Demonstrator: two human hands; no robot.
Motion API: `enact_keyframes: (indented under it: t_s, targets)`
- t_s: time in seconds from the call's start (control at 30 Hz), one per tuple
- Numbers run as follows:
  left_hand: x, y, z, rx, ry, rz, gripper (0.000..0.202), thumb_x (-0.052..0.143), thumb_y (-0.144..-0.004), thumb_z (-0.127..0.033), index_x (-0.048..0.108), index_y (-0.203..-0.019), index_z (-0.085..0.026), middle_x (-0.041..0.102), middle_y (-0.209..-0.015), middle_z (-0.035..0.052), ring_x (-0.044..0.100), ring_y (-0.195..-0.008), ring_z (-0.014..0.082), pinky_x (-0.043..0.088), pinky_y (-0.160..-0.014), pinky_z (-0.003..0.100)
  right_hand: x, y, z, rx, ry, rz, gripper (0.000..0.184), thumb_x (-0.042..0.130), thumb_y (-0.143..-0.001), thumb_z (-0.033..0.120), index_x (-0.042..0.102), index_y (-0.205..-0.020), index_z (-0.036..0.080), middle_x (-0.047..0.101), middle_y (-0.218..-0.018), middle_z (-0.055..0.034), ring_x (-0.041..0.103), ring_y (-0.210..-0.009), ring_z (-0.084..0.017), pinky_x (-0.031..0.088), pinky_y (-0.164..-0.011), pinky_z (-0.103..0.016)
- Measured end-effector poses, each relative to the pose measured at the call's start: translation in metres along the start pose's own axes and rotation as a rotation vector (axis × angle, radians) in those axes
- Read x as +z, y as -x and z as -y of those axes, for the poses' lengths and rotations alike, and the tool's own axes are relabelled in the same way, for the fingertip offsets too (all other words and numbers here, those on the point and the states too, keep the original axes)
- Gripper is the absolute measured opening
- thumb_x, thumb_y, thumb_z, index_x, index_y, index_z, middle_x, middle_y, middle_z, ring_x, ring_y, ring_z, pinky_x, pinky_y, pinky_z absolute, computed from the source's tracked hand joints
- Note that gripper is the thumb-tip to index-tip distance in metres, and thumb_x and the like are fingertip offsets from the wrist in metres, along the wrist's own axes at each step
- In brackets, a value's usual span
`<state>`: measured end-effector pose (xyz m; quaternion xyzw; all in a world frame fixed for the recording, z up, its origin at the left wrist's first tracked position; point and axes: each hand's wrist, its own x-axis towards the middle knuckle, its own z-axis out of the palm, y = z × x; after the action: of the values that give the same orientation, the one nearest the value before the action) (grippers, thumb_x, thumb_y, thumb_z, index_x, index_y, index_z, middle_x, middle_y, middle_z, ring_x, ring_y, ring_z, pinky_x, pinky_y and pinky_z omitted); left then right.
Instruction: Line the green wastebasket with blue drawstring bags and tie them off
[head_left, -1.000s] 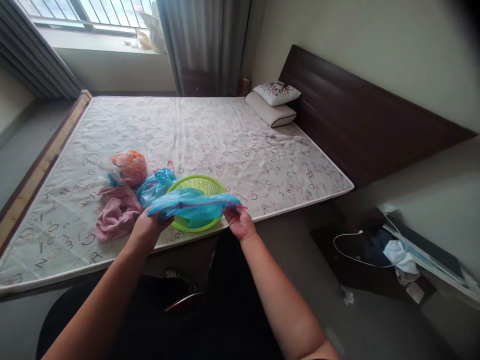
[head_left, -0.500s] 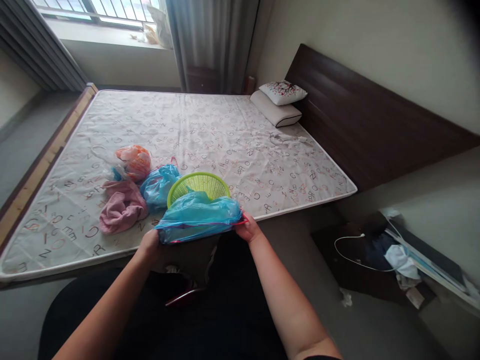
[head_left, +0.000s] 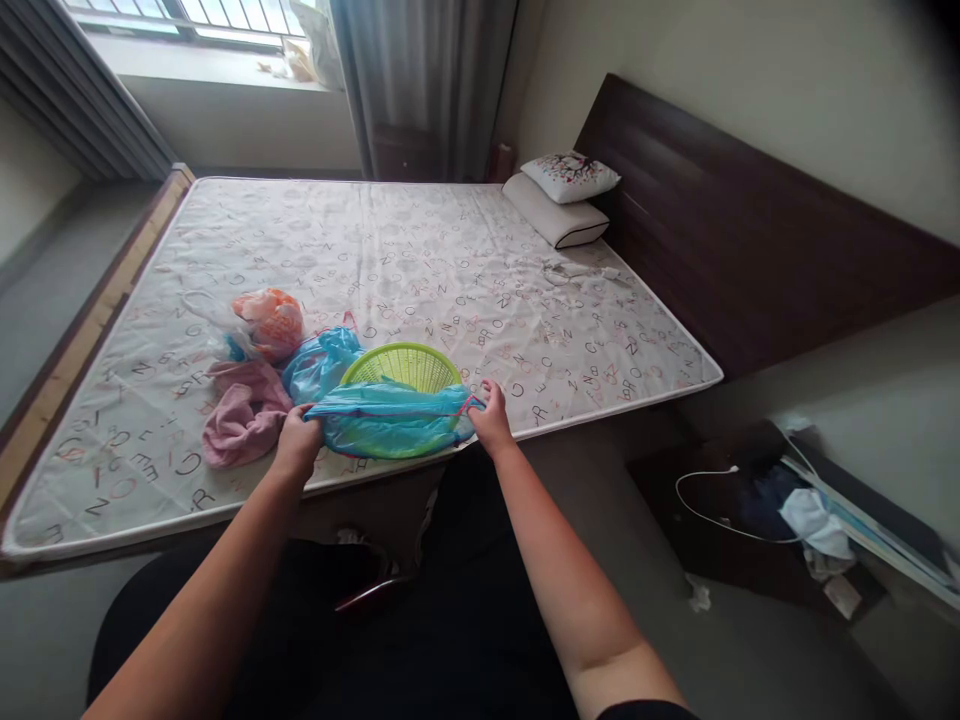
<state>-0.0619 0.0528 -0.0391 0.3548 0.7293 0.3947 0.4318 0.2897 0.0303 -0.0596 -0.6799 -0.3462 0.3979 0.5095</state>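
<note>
A blue plastic drawstring bag is stretched sideways between my two hands. My left hand is closed on its left end. At its right end, my right hand pinches the edge by the red drawstring. Behind and beneath the bag stands a green plastic basket with slotted sides; the bag covers its near half. Left of the basket lie another blue plastic bag, a pink cloth and a clear bag with orange contents.
All this rests near the front edge of a letter-patterned mattress. A printed cushion and a beige pillow lie by the dark headboard. At right, a dark bedside table carries a white cable and a crumpled white item.
Both hands have moved up and away from me, drawing the bag's near edge back over the front of the basket. The basket's lower front now shows through the blue plastic.
</note>
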Motion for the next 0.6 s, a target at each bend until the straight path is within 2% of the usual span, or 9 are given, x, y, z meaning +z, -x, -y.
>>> enact_keyframes:
  t_s: [0.07,0.13,0.2,0.27,0.33,0.37,0.4,0.5,0.6]
  targets:
    - [0.002,-0.009,-0.007,0.126,-0.126,-0.03,0.055,0.066,-0.063,-0.015,0.068,-0.118,-0.017,0.075,-0.105,0.0106,0.07,-0.088,0.0221,0.056,-0.074,0.028,-0.004,0.001,0.007,-0.259,0.236,0.099,0.072,0.067,-0.067,0.013,0.057,-0.138,0.022,0.055,-0.15,-0.014,0.049,-0.144,-0.028,0.039,-0.124,-0.045]
    - [0.007,-0.015,-0.014,0.214,-0.167,0.026,0.064,0.062,-0.059,-0.011,0.068,-0.121,-0.017,0.075,-0.116,0.0123,0.071,-0.098,0.0244,0.055,-0.079,0.027,-0.003,0.0,0.014,-0.378,0.375,0.199,0.064,0.061,-0.07,0.011,0.062,-0.133,0.021,0.059,-0.146,-0.014,0.054,-0.138,-0.027,0.04,-0.122,-0.043]
    - [0.011,-0.02,-0.02,0.249,-0.172,0.113,0.069,0.059,-0.058,-0.011,0.068,-0.126,-0.017,0.075,-0.12,0.0124,0.07,-0.099,0.0249,0.055,-0.079,0.028,0.001,-0.002,0.021,-0.364,0.422,0.238,0.046,0.054,-0.072,0.01,0.067,-0.115,0.02,0.067,-0.129,-0.0125,0.061,-0.123,-0.025,0.047,-0.112,-0.04]
    - [0.011,-0.024,-0.027,0.256,-0.246,0.157,0.065,0.058,-0.06,-0.015,0.069,-0.124,-0.016,0.076,-0.115,0.0118,0.07,-0.093,0.0246,0.054,-0.076,0.028,0.006,-0.005,0.028,-0.31,0.446,0.214,0.026,0.052,-0.075,0.013,0.065,-0.096,0.021,0.07,-0.107,-0.0088,0.064,-0.105,-0.024,0.051,-0.1,-0.038]
    - [0.005,-0.027,-0.033,0.279,-0.398,0.145,0.056,0.059,-0.064,-0.02,0.073,-0.118,-0.016,0.076,-0.105,0.0098,0.067,-0.087,0.0244,0.052,-0.075,0.029,0.006,-0.006,0.035,-0.252,0.46,0.176,0.009,0.055,-0.078,0.02,0.059,-0.086,0.023,0.066,-0.089,-0.0033,0.061,-0.088,-0.022,0.05,-0.087,-0.035]
    - [-0.001,-0.027,-0.036,0.302,-0.474,0.134,0.05,0.06,-0.066,-0.023,0.074,-0.113,-0.017,0.075,-0.099,0.0082,0.066,-0.084,0.0244,0.051,-0.075,0.03,0.005,-0.005,0.038,-0.231,0.463,0.172,0.005,0.058,-0.079,0.025,0.057,-0.084,0.024,0.063,-0.082,-0.0006,0.058,-0.081,-0.02,0.049,-0.082,-0.033]
    - [-0.008,-0.026,-0.037,0.33,-0.529,0.124,0.044,0.06,-0.067,-0.026,0.075,-0.108,-0.018,0.074,-0.092,0.0067,0.065,-0.082,0.0244,0.05,-0.074,0.03,0.004,-0.004,0.04,-0.215,0.462,0.181,0.008,0.061,-0.08,0.029,0.055,-0.083,0.024,0.06,-0.077,0.0015,0.056,-0.076,-0.019,0.047,-0.077,-0.031]
    - [-0.026,-0.02,-0.036,0.379,-0.531,0.128,0.029,0.057,-0.074,-0.038,0.074,-0.087,-0.018,0.068,-0.075,0.0045,0.06,-0.076,0.0249,0.047,-0.069,0.03,0.001,0.005,0.046,-0.168,0.417,0.23,0.013,0.064,-0.082,0.035,0.057,-0.084,0.024,0.061,-0.076,0.0023,0.055,-0.073,-0.018,0.043,-0.073,-0.029]
    - [-0.03,-0.008,-0.028,0.378,-0.44,0.122,0.03,0.054,-0.078,-0.046,0.067,-0.074,-0.019,0.062,-0.066,0.0046,0.058,-0.075,0.0255,0.047,-0.068,0.03,0.009,0.015,0.05,-0.131,0.34,0.22,0.011,0.059,-0.09,0.031,0.066,-0.095,0.025,0.072,-0.089,-0.002,0.064,-0.084,-0.021,0.045,-0.079,-0.03]
